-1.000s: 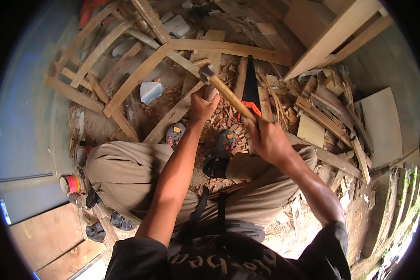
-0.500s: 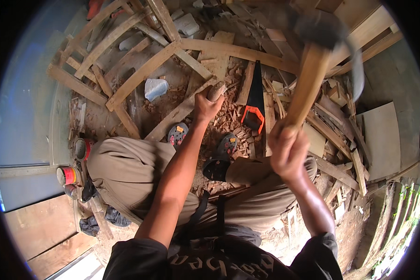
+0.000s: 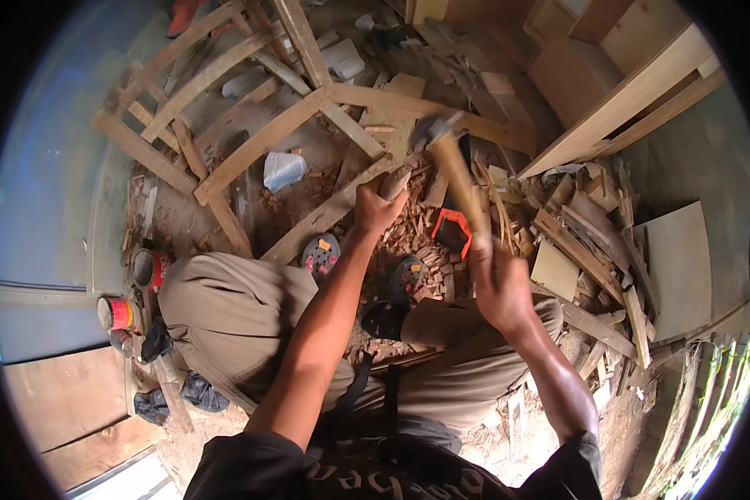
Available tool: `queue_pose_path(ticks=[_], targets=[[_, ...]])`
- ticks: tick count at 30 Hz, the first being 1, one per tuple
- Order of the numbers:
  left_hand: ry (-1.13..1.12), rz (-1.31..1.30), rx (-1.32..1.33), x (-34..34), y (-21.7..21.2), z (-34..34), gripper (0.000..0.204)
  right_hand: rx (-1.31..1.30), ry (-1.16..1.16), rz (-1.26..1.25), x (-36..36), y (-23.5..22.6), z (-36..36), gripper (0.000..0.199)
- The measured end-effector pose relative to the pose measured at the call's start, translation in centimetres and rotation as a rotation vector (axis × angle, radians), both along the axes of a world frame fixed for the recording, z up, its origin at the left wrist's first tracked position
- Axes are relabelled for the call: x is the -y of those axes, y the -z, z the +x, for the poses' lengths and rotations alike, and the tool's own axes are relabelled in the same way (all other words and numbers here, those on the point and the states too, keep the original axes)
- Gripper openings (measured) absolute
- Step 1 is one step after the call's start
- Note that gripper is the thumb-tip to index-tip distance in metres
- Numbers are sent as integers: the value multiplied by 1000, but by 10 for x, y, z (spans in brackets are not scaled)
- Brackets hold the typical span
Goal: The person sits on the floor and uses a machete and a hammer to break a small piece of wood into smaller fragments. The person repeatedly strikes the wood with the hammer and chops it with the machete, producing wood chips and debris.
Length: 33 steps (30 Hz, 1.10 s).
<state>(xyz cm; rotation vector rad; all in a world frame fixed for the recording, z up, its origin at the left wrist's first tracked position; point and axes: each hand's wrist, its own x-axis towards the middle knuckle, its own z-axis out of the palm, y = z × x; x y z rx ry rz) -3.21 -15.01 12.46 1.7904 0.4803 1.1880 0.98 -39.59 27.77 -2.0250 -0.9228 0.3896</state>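
Overhead, the right hand (image 3: 500, 287) grips a hammer (image 3: 454, 167) raised, while the left hand (image 3: 377, 204) pinches a chisel (image 3: 394, 181).

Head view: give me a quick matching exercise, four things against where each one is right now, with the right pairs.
Things:
1. hammer
2. chisel
3. saw with orange handle
4. red tin can

Places:
A. on the ground by the person's left knee, at the edge of the blue board
B. gripped in the right hand, head up near the wooden frame
C. lying in the chips between the two hands
D. held in the left hand against the wood

Pairs: 1-B, 2-D, 3-C, 4-A
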Motion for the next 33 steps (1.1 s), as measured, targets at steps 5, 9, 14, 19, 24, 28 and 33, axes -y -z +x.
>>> queue_pose_path(ticks=[5,9,14,19,24,28,33], targets=[[99,-192,-175,7,-3,-4,22,69,-15,277,1,12,-12,49],[33,-51,-39,-5,-11,0,20,-54,48,58,-2,1,1,51],[56,-125,-145,5,1,0,19,70,35,464,5,20,-11,50],[1,-42,-49,-6,-6,-3,18,-179,160,97,5,-19,-1,52],[37,-28,-89,0,2,0,15,213,16,332,7,20,-12,47],[11,-67,-63,-3,4,-2,16,-167,112,-58,5,11,-5,48],[42,-48,-92,2,4,-6,21,2,63,249,4,11,-20,40]])
